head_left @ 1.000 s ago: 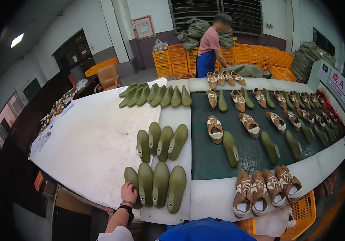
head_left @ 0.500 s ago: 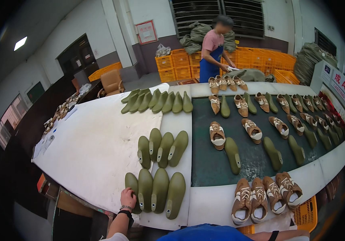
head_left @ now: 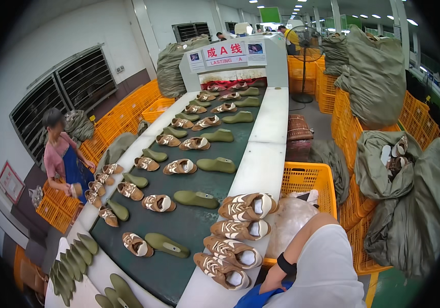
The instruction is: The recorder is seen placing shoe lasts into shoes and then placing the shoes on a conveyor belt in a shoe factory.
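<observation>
My right hand (head_left: 273, 281) hangs low at the front, against my blue apron (head_left: 253, 299), its fingers hidden. A black band (head_left: 286, 264) circles that forearm. My left hand is out of the picture. Closest to the right hand, several brown-and-white lace-up sneakers (head_left: 224, 271) lie side by side on the white table edge (head_left: 253, 179). Across the dark green belt (head_left: 199, 215) run rows of such sneakers, many paired with olive-green shoe lasts (head_left: 166, 244). More lasts (head_left: 74, 259) stand in a row at the lower left, and others (head_left: 122, 292) at the bottom edge.
Beyond the belt's left side, a co-worker (head_left: 63, 154) holds a sneaker (head_left: 76, 190). On the right stand a yellow crate (head_left: 310, 172) with plastic-wrapped contents, stacked crates and large green sacks (head_left: 376, 77). A machine housing (head_left: 276, 61) spans the belt's far end; a fan (head_left: 303, 66) stands beyond.
My view has swung to the right, toward the belt's far end. My left hand, earlier on a shoe last, has left the picture. More of my right arm shows.
</observation>
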